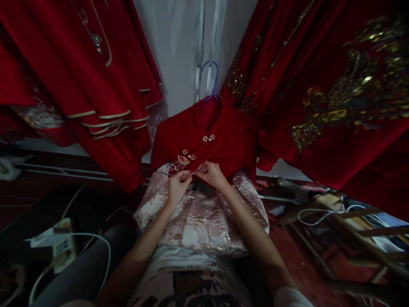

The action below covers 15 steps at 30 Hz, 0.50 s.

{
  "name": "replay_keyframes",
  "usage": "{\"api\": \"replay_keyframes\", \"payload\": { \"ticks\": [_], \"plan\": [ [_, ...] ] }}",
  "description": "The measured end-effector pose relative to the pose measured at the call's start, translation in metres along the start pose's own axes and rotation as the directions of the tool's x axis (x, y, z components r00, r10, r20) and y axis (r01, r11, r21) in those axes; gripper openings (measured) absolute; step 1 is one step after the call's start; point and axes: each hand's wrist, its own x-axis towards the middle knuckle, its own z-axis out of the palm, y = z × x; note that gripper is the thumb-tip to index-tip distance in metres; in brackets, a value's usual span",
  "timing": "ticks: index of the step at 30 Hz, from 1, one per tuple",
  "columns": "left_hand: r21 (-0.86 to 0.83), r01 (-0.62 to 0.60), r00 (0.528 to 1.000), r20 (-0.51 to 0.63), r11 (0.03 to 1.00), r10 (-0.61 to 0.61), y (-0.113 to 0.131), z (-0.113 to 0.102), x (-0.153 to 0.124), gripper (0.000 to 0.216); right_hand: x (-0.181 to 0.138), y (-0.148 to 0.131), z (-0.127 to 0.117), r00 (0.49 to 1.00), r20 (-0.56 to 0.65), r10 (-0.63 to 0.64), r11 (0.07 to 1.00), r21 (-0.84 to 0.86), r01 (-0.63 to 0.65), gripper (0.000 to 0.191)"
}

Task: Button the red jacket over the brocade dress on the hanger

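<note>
In the head view a red stand-collar jacket [230, 132] hangs in front of me on a purple hanger [214, 81]. A pearl flower clasp [208, 138] sits below its collar, and a fan-shaped brooch [183, 160] with dangling beads lies lower on the left. My left hand [179, 183] pinches the jacket's front edge just under the brooch. Close against it, my right hand [211, 174] pinches the same edge from the right. A small pale fastening shows between the fingertips, largely hidden. Beneath the jacket spreads a pink and gold brocade skirt [204, 217].
More red garments [108, 85] hang on the left, and a red garment with gold sequins [338, 106] hangs on the right. A power strip [64, 247] with a white cable lies at lower left. A wooden rack [367, 230] stands at lower right.
</note>
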Motion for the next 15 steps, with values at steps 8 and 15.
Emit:
{"api": "replay_keyframes", "payload": {
  "ticks": [8, 15],
  "plan": [
    [-0.038, 0.036, 0.999, 0.030, 0.999, -0.035, -0.003, -0.002, 0.005, 0.017, 0.000, -0.004, 0.005, 1.000, -0.018, 0.008, 0.994, -0.107, -0.010, 0.008],
    [0.011, -0.017, 0.998, -0.060, 1.000, 0.017, -0.006, -0.002, 0.005, 0.028, -0.007, -0.005, -0.023, 0.984, 0.161, 0.078, 0.974, -0.225, -0.040, 0.026]
  ]
}}
